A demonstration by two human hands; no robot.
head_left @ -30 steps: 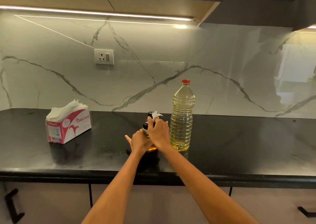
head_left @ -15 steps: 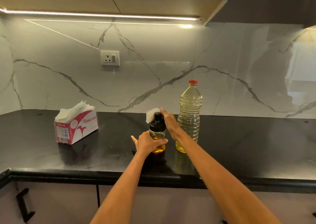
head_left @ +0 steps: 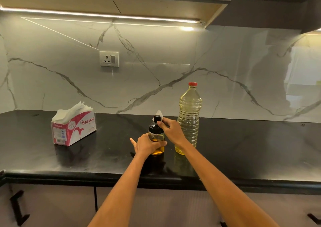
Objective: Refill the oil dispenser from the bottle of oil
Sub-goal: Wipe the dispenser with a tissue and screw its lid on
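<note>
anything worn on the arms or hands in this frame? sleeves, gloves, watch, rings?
Nothing visible. Both forearms are bare from the bottom edge of the frame to the wrists: no sleeves, gloves, watch or bands. Left hand and right hand are bare too; rings would be too small to rule out.

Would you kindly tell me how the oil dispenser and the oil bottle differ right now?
The oil dispenser is short with a black top; the oil bottle is tall with a red cap. The left hand grips the dispenser while the right hand wipes its top with a tissue; the bottle stands untouched. Both are clear, upright and hold yellowish oil.
</note>
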